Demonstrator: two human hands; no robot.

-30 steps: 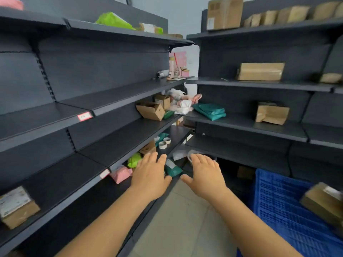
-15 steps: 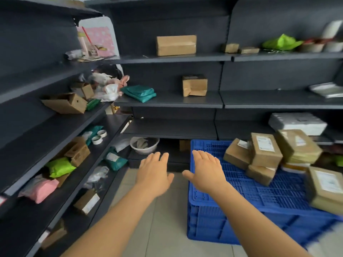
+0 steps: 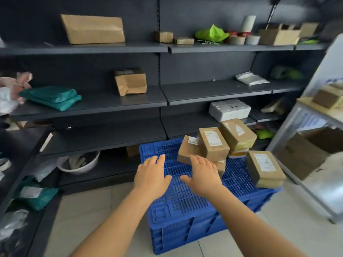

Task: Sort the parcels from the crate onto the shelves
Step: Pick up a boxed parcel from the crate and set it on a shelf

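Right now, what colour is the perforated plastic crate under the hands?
Blue; the perforated plastic crate shows in the head view.

Even, soft indoor light; no hard shadows. Dark shelves [image 3: 111,101] read dim against the bright floor [image 3: 87,210]. Motion blur smears the right and left edges. Wide-angle bend bows the shelf lines. Centre stays fairly sharp.

The right hand [image 3: 202,176] is covering the lowest parcel [image 3: 220,166]; far-right shelf goods [image 3: 285,73] are blurring; parcel labels [image 3: 263,162] are staying unreadable.
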